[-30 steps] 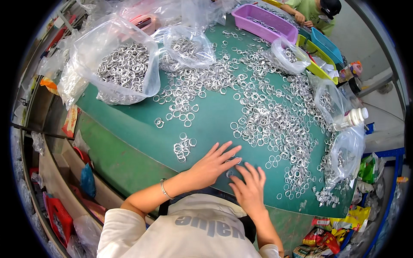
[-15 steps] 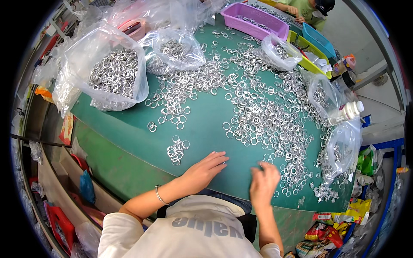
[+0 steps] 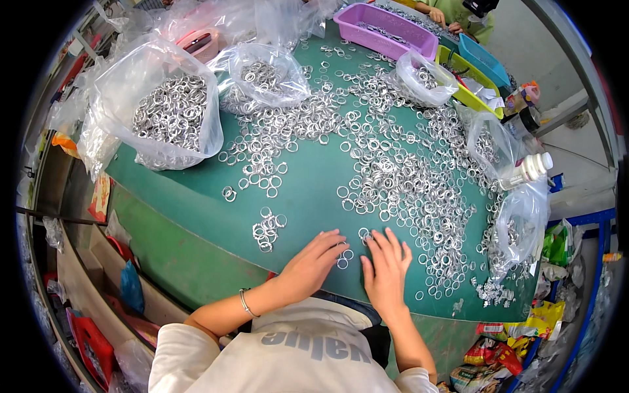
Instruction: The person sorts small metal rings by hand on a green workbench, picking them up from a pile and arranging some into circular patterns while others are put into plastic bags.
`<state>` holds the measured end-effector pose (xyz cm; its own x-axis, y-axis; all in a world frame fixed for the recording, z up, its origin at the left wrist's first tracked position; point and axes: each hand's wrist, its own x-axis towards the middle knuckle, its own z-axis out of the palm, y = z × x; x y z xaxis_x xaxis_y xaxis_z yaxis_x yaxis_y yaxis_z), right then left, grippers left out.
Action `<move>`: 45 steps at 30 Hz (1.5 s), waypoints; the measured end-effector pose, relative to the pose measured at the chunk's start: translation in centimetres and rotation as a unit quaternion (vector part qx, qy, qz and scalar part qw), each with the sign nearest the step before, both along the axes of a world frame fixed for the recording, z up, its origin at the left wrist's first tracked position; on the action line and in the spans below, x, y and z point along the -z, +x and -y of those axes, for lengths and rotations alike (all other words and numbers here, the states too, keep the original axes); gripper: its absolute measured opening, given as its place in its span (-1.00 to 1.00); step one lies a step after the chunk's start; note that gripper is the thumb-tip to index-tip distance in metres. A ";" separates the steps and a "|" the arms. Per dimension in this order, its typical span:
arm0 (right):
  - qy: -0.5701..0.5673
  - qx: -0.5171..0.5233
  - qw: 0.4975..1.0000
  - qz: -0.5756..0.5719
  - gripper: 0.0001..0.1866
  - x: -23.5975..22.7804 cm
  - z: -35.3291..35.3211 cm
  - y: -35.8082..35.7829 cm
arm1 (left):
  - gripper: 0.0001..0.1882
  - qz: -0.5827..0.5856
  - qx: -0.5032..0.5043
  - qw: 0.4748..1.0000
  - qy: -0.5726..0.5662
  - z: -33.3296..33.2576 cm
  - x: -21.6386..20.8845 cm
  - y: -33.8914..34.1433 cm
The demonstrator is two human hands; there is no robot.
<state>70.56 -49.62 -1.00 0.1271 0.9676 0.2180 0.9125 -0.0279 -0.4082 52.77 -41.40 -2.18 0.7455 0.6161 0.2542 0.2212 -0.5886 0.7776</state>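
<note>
My left hand [image 3: 313,264] lies low over the green tabletop [image 3: 308,190], its fingers stretched out. A few silver metal rings [image 3: 344,257] sit on the table beside its fingertips. With fingers spread, my right hand [image 3: 386,267] rests to the right of them. Its index fingertip is at another silver ring [image 3: 364,232], seemingly touching it. Off to the left lies a small cluster of rings [image 3: 265,230]. Beyond my right hand spreads a large heap of loose rings [image 3: 400,183], and a second heap [image 3: 288,128] lies farther back on the left.
Clear plastic bags of rings [image 3: 171,121] stand at the back left, with more along the right edge. A purple basket [image 3: 386,33], a green basket [image 3: 468,75] and a white bottle [image 3: 527,171] sit beyond the rings. Another person's hands [image 3: 445,21] work at the far end.
My right hand has moved left and forward, its bent fingers spreading onto a ring. Rings now show beside my left fingertips. My left hand has shifted only slightly.
</note>
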 end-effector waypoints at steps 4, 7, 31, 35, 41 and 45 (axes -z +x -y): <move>-0.017 -0.023 1.000 -0.004 -0.57 -0.2 -0.3 0.7 | -0.52 0.003 -0.003 1.000 0.027 -1.0 -0.2 0.8; -0.063 -0.084 0.992 -0.077 -0.57 -0.2 1.0 -0.7 | -0.50 -0.012 0.004 0.999 0.032 -0.7 -0.5 1.2; 0.015 -0.049 0.996 0.070 -0.64 -0.2 -5.4 2.3 | -0.30 -0.247 0.026 0.951 0.186 -5.7 -0.5 4.0; -0.016 -0.005 0.994 0.105 -0.64 -0.4 -3.0 3.9 | -0.28 -0.293 0.023 0.938 0.185 -6.0 -1.3 1.7; 0.031 -0.087 0.996 0.015 -0.61 -1.0 -5.4 2.1 | -0.31 -0.258 0.009 0.946 0.198 -5.4 -1.1 2.6; -0.011 -0.088 0.994 0.068 -0.65 -0.6 -4.6 1.7 | -0.32 -0.286 0.052 0.936 0.199 -5.9 -1.6 2.1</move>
<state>72.27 -45.03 -0.41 -0.0730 0.9770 0.2002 0.9505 0.1289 -0.2826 54.83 -35.46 -0.54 0.8808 0.4733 -0.0110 0.4592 -0.8484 0.2635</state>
